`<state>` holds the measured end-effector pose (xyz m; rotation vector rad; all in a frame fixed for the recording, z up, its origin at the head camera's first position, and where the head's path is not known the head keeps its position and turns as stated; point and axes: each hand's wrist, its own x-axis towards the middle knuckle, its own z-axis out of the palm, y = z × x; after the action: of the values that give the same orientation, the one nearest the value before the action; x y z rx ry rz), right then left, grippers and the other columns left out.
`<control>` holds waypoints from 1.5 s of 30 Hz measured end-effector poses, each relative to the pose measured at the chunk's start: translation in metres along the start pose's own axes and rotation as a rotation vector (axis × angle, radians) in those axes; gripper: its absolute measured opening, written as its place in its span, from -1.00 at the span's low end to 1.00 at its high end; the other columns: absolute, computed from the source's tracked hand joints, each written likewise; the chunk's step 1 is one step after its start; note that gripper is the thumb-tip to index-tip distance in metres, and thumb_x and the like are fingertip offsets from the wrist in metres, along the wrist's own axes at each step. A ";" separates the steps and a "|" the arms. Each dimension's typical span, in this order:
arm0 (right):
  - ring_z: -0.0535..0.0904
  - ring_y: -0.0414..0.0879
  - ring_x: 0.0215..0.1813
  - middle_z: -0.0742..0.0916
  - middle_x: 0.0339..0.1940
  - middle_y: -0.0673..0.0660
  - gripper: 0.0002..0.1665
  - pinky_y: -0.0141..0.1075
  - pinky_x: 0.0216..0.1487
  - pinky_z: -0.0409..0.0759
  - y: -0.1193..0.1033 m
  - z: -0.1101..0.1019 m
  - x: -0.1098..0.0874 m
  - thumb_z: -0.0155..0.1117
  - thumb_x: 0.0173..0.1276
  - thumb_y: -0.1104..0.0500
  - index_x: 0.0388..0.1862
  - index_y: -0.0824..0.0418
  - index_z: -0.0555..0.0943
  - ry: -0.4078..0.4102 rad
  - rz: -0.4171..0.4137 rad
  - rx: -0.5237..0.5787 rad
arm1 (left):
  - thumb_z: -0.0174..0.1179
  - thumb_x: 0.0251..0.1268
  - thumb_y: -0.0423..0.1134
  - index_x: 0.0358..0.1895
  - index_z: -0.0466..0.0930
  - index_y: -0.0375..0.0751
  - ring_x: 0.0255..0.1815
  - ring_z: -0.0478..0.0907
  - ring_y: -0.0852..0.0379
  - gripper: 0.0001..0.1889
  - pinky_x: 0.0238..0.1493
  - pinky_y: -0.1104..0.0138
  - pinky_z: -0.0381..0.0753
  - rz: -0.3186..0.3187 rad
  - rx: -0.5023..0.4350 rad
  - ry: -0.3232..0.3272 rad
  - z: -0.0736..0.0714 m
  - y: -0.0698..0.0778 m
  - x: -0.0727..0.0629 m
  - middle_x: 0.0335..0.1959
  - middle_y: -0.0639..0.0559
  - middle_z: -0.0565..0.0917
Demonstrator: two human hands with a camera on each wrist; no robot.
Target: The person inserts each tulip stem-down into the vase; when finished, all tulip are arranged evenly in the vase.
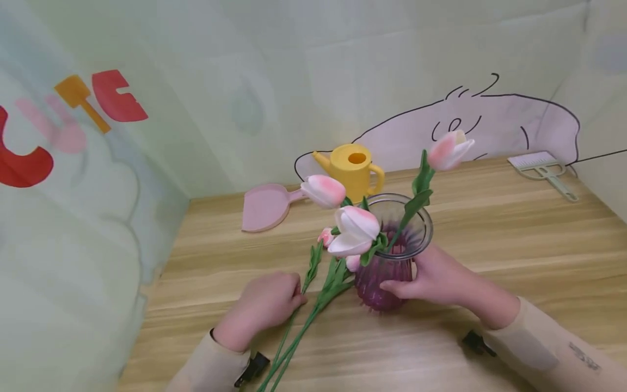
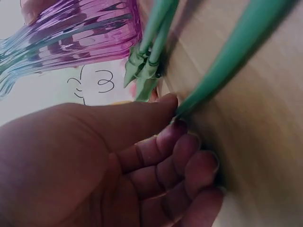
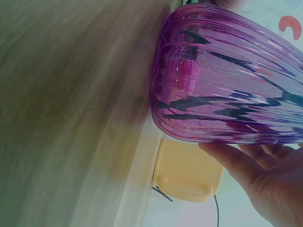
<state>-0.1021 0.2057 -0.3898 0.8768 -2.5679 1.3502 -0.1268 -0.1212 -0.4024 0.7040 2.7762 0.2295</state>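
A ribbed purple glass vase [image 1: 384, 280] stands on the wooden table with several pink-and-white artificial tulips in it; one tulip [image 1: 448, 151] leans right, others lean left over the rim. My right hand [image 1: 433, 277] holds the vase round its side, thumb in front, and the right wrist view shows the fingers against the ribbed glass [image 3: 222, 90]. Left of the vase, my left hand [image 1: 266, 299] pinches a green tulip stem [image 2: 227, 56] between thumb and forefinger, low over the table. More loose tulip stems [image 1: 313, 316] lie just beside that hand, their blooms partly hidden behind the vase's flowers.
Behind the vase stands a yellow watering can [image 1: 350, 171]. A pink dustpan [image 1: 266, 207] lies to its left, and a small pale brush [image 1: 543, 169] lies at the back right. A printed cloth [image 1: 274, 81] hangs along the table's back and left edges.
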 end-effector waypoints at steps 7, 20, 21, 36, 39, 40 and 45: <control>0.56 -0.08 0.31 0.62 0.26 -0.04 0.03 0.04 0.38 0.54 0.002 0.001 -0.001 0.69 0.05 0.17 0.44 0.04 0.32 0.008 -0.013 0.003 | 0.38 0.34 0.02 -0.52 0.46 0.04 -0.56 0.43 0.20 -0.65 -0.52 0.22 0.44 -0.018 0.005 -0.013 -0.002 0.003 0.000 -0.60 0.19 0.49; 0.55 -0.07 0.33 0.61 0.28 -0.03 0.05 0.08 0.38 0.54 0.000 0.000 0.002 0.69 0.05 0.18 0.46 0.04 0.30 -0.009 -0.013 0.001 | 0.31 0.43 -0.06 -0.48 0.50 -0.05 -0.56 0.45 0.15 -0.69 -0.49 0.16 0.49 -0.036 0.034 -0.044 -0.003 0.004 0.000 -0.60 0.13 0.50; 0.55 -0.07 0.33 0.61 0.28 -0.02 0.05 0.08 0.37 0.54 -0.001 0.000 0.002 0.69 0.06 0.17 0.46 0.04 0.30 -0.009 -0.012 0.000 | 0.30 0.44 -0.06 -0.48 0.50 -0.05 -0.57 0.44 0.15 -0.69 -0.49 0.17 0.49 -0.034 0.035 -0.045 -0.003 0.004 0.000 -0.60 0.13 0.50; 0.57 -0.01 0.31 0.61 0.28 0.04 0.05 0.12 0.33 0.56 -0.001 -0.001 -0.001 0.69 0.05 0.17 0.45 0.10 0.29 0.003 0.001 -0.009 | 0.29 0.42 -0.11 -0.51 0.46 -0.03 -0.59 0.41 0.14 -0.69 -0.49 0.18 0.45 -0.003 0.079 -0.018 -0.013 0.003 -0.007 -0.61 0.12 0.47; 0.56 -0.03 0.32 0.60 0.29 0.02 0.05 0.09 0.33 0.56 -0.001 -0.002 0.001 0.69 0.04 0.18 0.46 0.08 0.29 0.009 -0.009 -0.007 | 0.28 0.43 -0.13 -0.51 0.46 0.00 -0.58 0.40 0.16 -0.70 -0.49 0.21 0.43 0.017 0.051 0.014 -0.017 0.003 -0.008 -0.60 0.15 0.47; 0.55 -0.04 0.32 0.60 0.30 0.02 0.06 0.08 0.34 0.56 -0.001 -0.002 0.001 0.69 0.04 0.19 0.46 0.08 0.28 0.008 -0.012 -0.008 | 0.27 0.44 -0.13 -0.51 0.45 0.01 -0.59 0.39 0.17 -0.70 -0.49 0.23 0.42 0.022 0.041 0.023 -0.019 0.003 -0.008 -0.61 0.16 0.46; 0.56 -0.07 0.30 0.60 0.29 0.00 0.05 0.03 0.33 0.58 -0.001 -0.002 0.001 0.69 0.05 0.17 0.46 0.07 0.29 0.004 -0.010 -0.012 | 0.25 0.46 -0.16 -0.50 0.46 0.04 -0.63 0.35 0.20 -0.71 -0.55 0.28 0.37 0.017 -0.022 0.088 -0.024 0.003 -0.009 -0.66 0.17 0.43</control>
<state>-0.1022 0.2065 -0.3876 0.8820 -2.5624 1.3316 -0.1250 -0.1247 -0.3768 0.7290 2.8470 0.3016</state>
